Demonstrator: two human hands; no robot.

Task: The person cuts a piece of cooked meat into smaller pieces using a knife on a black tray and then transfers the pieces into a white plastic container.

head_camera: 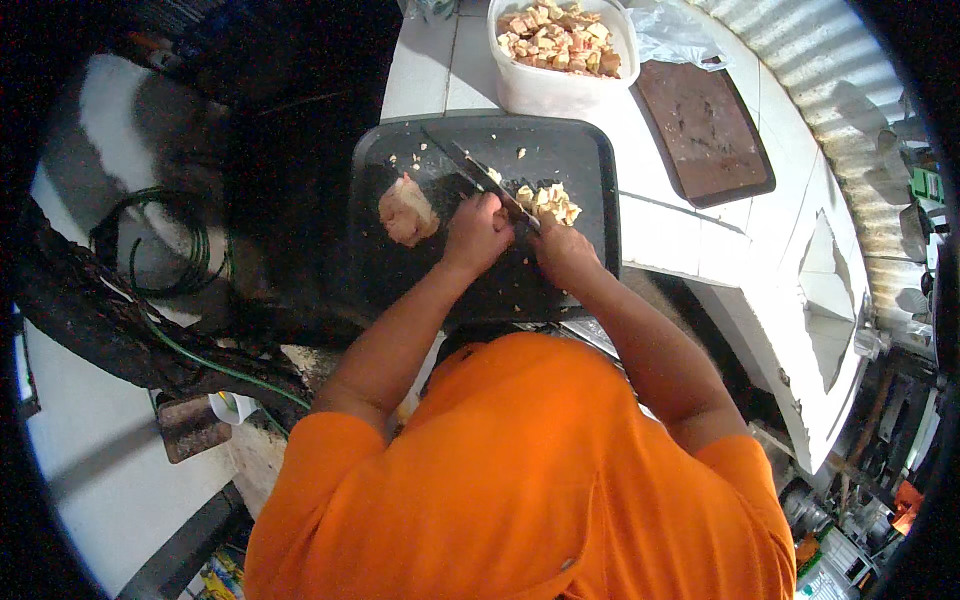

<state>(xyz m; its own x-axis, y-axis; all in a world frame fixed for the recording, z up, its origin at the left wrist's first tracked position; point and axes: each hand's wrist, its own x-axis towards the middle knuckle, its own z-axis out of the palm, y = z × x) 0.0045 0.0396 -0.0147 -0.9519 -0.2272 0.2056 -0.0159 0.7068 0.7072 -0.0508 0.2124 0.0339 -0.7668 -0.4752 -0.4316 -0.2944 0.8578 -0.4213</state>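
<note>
A dark tray (480,296) lies before me with pale pieces that look like fatty meat. My right hand (566,251) grips the handle of a kitchen knife (480,176), its blade slanting up and left across the tray. Against the near side of the blade, my left hand (478,234) has its fingers curled; whatever is beneath them is mostly hidden. A larger pale chunk (407,211) rests to the left of my left hand. Just beyond my right hand sits a small heap of cut cubes (551,201).
Behind the tray, a white plastic tub (559,94) full of cubes stands on a white tiled counter (416,82). A brown board (709,135) and a clear plastic bag (675,34) lie right of it. Corrugated metal sheeting (817,97) borders the counter. A coiled green hose (169,247) is at left.
</note>
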